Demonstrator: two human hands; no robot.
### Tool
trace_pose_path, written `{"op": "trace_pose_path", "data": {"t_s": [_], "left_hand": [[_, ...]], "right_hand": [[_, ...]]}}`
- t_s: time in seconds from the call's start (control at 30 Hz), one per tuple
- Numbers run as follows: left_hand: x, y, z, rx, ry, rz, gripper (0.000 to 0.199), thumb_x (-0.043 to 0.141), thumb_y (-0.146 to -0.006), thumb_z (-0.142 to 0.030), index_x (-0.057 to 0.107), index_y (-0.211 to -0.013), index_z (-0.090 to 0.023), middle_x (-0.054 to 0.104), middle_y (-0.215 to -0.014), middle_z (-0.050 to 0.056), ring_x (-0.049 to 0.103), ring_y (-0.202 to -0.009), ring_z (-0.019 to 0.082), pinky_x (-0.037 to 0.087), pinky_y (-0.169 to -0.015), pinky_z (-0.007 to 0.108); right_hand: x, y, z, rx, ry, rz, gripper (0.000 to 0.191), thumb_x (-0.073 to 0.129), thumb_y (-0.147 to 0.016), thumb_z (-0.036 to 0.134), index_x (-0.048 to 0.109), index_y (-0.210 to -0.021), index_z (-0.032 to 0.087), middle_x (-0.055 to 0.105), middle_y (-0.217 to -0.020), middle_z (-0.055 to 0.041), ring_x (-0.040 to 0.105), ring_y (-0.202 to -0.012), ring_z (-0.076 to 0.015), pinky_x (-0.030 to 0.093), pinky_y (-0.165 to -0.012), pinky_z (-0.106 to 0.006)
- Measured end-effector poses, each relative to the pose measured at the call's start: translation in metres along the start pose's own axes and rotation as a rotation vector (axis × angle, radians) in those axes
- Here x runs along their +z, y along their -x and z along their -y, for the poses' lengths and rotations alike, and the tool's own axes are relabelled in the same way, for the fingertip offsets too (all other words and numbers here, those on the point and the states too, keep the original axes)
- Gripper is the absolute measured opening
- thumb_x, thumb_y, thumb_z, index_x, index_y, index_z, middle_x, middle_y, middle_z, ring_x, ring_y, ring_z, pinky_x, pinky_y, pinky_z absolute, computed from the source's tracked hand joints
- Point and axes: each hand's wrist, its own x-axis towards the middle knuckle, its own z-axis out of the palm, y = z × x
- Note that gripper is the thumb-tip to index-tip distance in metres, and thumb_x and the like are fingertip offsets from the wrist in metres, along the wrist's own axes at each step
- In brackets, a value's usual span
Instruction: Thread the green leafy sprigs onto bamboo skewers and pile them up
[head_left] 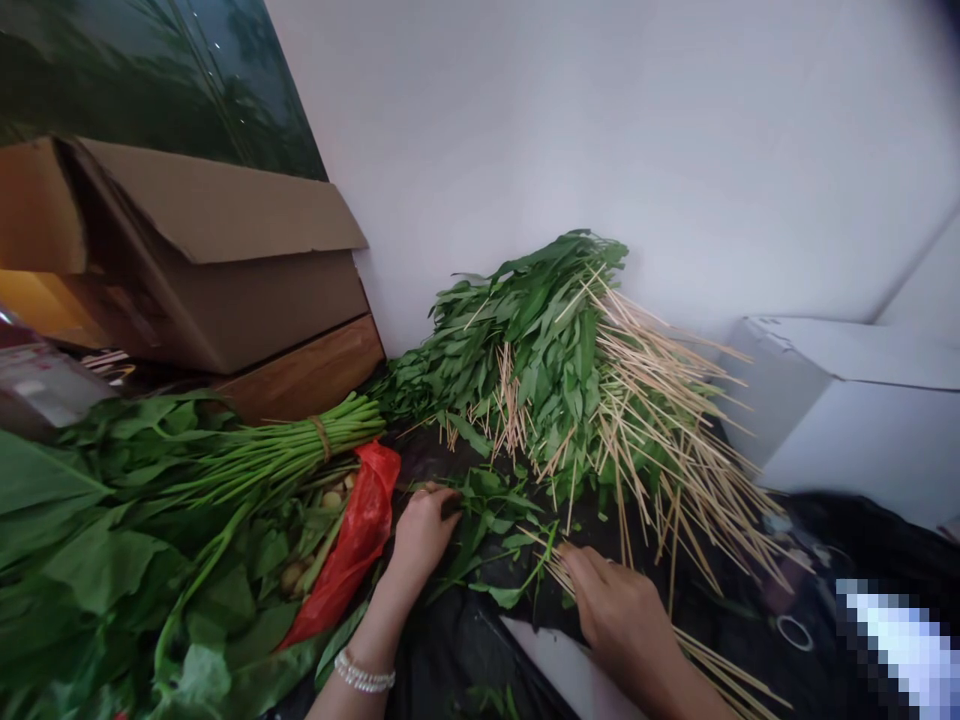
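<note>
My left hand [424,522] is at the edge of a loose heap of green leaves [487,510], its fingers and thumb curled round some of them. A beaded bracelet [364,674] circles that wrist. My right hand [616,602] is closed around a bundle of thin bamboo skewers [727,672], whose other ends stick out past the fingertips. A leafy green sprig [541,572] lies at those ends, by my right fingertips. Beyond both hands rises a large pile of leaves threaded on skewers [551,340], with many bare stick ends pointing right.
To the left lie broad-leaved greens with tied stems [322,437] and a red plastic bag [360,545]. An open cardboard box [277,300] stands behind them. A white box [847,400] is at the right, above black plastic sheeting [877,530]. A white wall backs the pile.
</note>
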Motion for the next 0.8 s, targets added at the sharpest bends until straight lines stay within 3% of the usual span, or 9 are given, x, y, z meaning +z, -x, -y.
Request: {"op": "trace_pose_path", "data": {"t_s": [0.13, 0.3, 0.43, 0.57, 0.7, 0.8], "left_hand": [[0.003, 0.002, 0.000, 0.015, -0.013, -0.042, 0.016, 0.063, -0.076, -0.014, 0.070, -0.090, -0.020, 0.065, -0.096, 0.008, 0.060, -0.094, 0.023, 0.047, -0.084, 0.033], [0.000, 0.002, 0.001, 0.082, 0.234, -0.181, 0.010, 0.057, -0.079, -0.017, 0.065, -0.085, -0.021, 0.064, -0.089, 0.006, 0.062, -0.085, 0.022, 0.047, -0.080, 0.033], [-0.001, 0.002, 0.000, 0.039, 0.580, -0.113, 0.007, 0.060, -0.079, -0.024, 0.062, -0.084, -0.020, 0.067, -0.079, 0.003, 0.063, -0.074, 0.019, 0.047, -0.071, 0.029], [-0.003, 0.003, -0.006, -0.044, 0.877, -0.060, 0.017, 0.068, -0.074, -0.031, 0.065, -0.082, -0.016, 0.065, -0.075, 0.001, 0.059, -0.069, 0.015, 0.047, -0.067, 0.025], [-0.008, 0.005, -0.015, -0.132, 0.994, -0.064, 0.025, 0.071, -0.072, -0.038, 0.067, -0.080, -0.015, 0.064, -0.073, 0.001, 0.058, -0.069, 0.014, 0.046, -0.066, 0.023], [-0.007, 0.006, -0.017, -0.156, 1.060, -0.100, 0.029, 0.079, -0.063, -0.031, 0.067, -0.084, -0.015, 0.065, -0.078, 0.001, 0.058, -0.070, 0.013, 0.047, -0.067, 0.023]], "right_hand": [[0.003, 0.003, -0.003, -0.032, 0.006, 0.020, 0.028, 0.031, -0.093, 0.009, 0.055, -0.106, 0.017, 0.062, -0.070, 0.0004, 0.057, -0.050, -0.0127, 0.033, -0.052, -0.027], [0.001, 0.001, 0.000, -0.022, 0.000, 0.018, 0.028, 0.032, -0.092, 0.008, 0.055, -0.105, 0.017, 0.062, -0.069, 0.0001, 0.058, -0.050, -0.0127, 0.034, -0.052, -0.027], [0.000, 0.000, 0.003, 0.012, 0.007, -0.008, 0.030, 0.030, -0.092, 0.008, 0.057, -0.103, 0.017, 0.061, -0.067, -0.0001, 0.057, -0.049, -0.0129, 0.034, -0.051, -0.027], [0.000, 0.001, 0.001, -0.008, -0.005, 0.020, 0.029, 0.032, -0.093, 0.010, 0.057, -0.105, 0.017, 0.062, -0.069, -0.0003, 0.058, -0.051, -0.0127, 0.034, -0.052, -0.027], [-0.002, 0.000, 0.001, -0.017, 0.001, 0.022, 0.029, 0.030, -0.093, 0.009, 0.056, -0.104, 0.017, 0.062, -0.069, 0.0000, 0.058, -0.050, -0.0126, 0.033, -0.052, -0.027], [-0.004, -0.002, 0.003, -0.019, 0.016, -0.009, 0.030, 0.030, -0.092, 0.007, 0.057, -0.101, 0.017, 0.062, -0.066, 0.0004, 0.057, -0.047, -0.0131, 0.033, -0.051, -0.027]]}}
